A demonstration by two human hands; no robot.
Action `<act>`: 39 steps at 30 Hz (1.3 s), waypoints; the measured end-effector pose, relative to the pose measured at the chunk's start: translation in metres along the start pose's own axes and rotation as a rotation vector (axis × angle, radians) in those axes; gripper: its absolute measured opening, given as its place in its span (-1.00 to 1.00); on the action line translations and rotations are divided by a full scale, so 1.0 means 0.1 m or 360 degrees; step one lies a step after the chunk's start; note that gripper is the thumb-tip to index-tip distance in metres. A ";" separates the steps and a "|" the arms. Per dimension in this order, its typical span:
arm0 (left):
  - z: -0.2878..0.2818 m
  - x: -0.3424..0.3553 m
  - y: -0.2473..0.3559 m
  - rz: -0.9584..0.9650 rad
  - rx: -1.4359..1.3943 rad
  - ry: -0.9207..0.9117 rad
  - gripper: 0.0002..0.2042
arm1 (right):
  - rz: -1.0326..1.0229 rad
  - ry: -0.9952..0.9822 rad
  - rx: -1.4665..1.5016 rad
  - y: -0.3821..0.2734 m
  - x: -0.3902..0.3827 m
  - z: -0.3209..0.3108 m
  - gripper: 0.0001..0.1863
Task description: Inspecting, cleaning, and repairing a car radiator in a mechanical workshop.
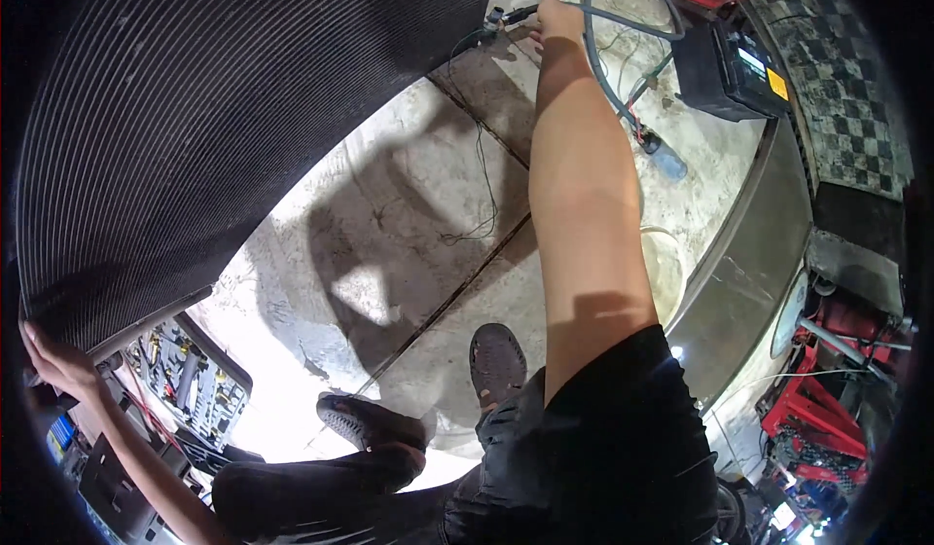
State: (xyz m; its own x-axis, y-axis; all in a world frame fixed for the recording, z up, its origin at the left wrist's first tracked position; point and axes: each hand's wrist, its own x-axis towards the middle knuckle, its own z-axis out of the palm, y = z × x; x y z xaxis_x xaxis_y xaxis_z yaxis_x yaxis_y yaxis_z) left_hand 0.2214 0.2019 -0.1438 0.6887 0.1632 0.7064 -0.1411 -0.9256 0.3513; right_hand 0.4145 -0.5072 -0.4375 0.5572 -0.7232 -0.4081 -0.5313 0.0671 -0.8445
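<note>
Harsh light (261,375) floods a stained, pale floor (496,297) crossed by dark seams (445,304).

A broad ridged black panel (253,127) spans the left, a slim black piece (521,16) beside it

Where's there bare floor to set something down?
Bare floor lies between the ribbed panel, the shoes and the right forearm, though a thin wire lies there. It is crowded around the right hand, looped cable and battery.

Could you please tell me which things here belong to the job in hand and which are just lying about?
Apparently in use:
- panel, left hand at its edge
- cable, in right hand

Apparently lying about:
- tools
- red frame
- battery (connection unclear)
</note>
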 end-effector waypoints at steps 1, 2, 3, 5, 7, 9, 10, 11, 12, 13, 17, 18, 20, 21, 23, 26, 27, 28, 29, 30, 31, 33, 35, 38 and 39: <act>0.05 0.01 -0.01 -0.0063 0.0091 -0.0075 -0.49 | -0.0174 0.0223 -0.0138 -0.04 0.01 -0.04 -0.63; 0.00 0.03 -0.06 -0.0058 0.0113 -0.0064 -0.49 | -0.0192 0.0261 -0.0185 -0.06 -0.17 0.04 -0.61; -0.05 0.09 -0.03 0.0069 0.0216 -0.0074 -0.50 | -0.0223 0.0320 -0.0195 -0.21 -0.40 -0.01 -0.59; 0.19 0.16 0.07 0.0227 0.0259 -0.0022 -0.49 | -0.0208 0.0270 -0.0108 -0.28 -0.28 -0.05 -0.62; 0.49 0.15 0.28 0.0376 0.0202 0.0066 -0.52 | -0.0295 0.0152 -0.0103 -0.21 -0.07 -0.09 -0.63; 0.54 0.15 0.44 0.0392 0.0332 0.0148 -0.57 | -0.0306 0.0117 0.0069 -0.24 -0.26 0.01 -0.63; 0.20 0.16 0.30 0.0265 0.0491 -0.0004 -0.58 | -0.0125 -0.0001 0.0064 -0.30 -0.80 0.31 -0.63; 0.20 0.09 0.54 0.0353 0.0477 0.0079 -0.59 | -0.0074 -0.0037 0.0119 -0.36 -0.98 0.33 -0.64; 0.23 0.07 0.67 0.0535 0.0410 0.0168 -0.58 | -0.0028 -0.0067 0.0170 -0.42 -1.11 0.31 -0.64; 0.24 0.04 0.77 0.0421 0.0408 0.0078 -0.58 | 0.0029 -0.0169 0.0415 -0.41 -1.15 0.28 -0.63; 0.37 0.01 0.86 0.0409 0.0576 0.0056 -0.58 | 0.0079 -0.0197 0.0564 -0.44 -1.32 0.14 -0.76; 0.41 -0.01 0.90 0.0429 0.0707 0.0127 -0.57 | 0.0104 -0.0307 0.0531 -0.46 -1.30 0.09 -0.79; 0.25 -0.11 0.89 0.0470 0.0721 0.0207 -0.59 | 0.0110 -0.0334 0.0430 -0.52 -1.65 0.22 -0.77; 0.08 -0.17 0.95 0.0361 0.0701 0.0011 -0.63 | 0.0061 -0.0309 0.0378 -0.55 -1.90 0.27 -0.71; 0.19 -0.11 1.24 0.0498 0.0602 0.0145 -0.70 | -0.0169 0.0036 0.0327 -0.53 -1.40 0.01 -0.67; 0.01 -0.19 1.14 0.0484 0.0633 0.0062 -0.74 | -0.0362 0.0267 -0.0055 -0.61 -1.78 0.18 -0.53; 0.03 -0.18 1.14 0.0508 0.0669 0.0132 -0.75 | -0.0382 0.0178 -0.0188 -0.69 -1.72 0.14 -0.52; 0.06 -0.12 1.22 0.0510 0.0595 0.0125 -0.76 | -0.0390 0.0121 -0.0314 -0.71 -1.50 0.03 -0.50; 0.06 -0.12 1.22 0.0482 0.0581 0.0091 -0.76 | -0.0386 0.0141 -0.0428 -0.72 -1.48 0.04 -0.53; 0.08 -0.11 1.20 0.0515 0.0573 0.0144 -0.75 | -0.0434 0.0080 -0.0340 -0.70 -1.46 0.05 -0.65; 0.08 -0.10 1.20 0.0487 0.0562 0.0116 -0.75 | -0.0480 0.0016 -0.0256 -0.70 -1.56 0.01 -0.73; 0.09 -0.11 1.20 0.0504 0.0538 0.0143 -0.75 | -0.0276 -0.0166 -0.0160 -0.68 -1.44 0.09 -0.79; 0.10 -0.11 1.23 0.0481 0.0491 0.0130 -0.76 | -0.0194 -0.0432 -0.0182 -0.68 -1.44 0.11 -0.79; 0.05 -0.15 1.21 0.0441 0.0576 0.0098 -0.77 | -0.0401 -0.0674 -0.0366 -0.60 -1.68 0.20 -0.77; 0.05 -0.15 1.20 0.0453 0.0584 0.0120 -0.77 | -0.0416 -0.0723 -0.0520 -0.59 -1.73 0.25 -0.76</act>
State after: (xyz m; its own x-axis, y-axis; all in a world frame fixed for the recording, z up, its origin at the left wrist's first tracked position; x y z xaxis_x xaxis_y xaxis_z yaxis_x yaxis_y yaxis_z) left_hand 0.1974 0.0866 -0.1150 0.6035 -0.1026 0.7907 -0.0467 -0.9945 -0.0934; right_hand 0.3656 -0.3688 -0.3262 0.8734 -0.3175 -0.3693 -0.4683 -0.3390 -0.8159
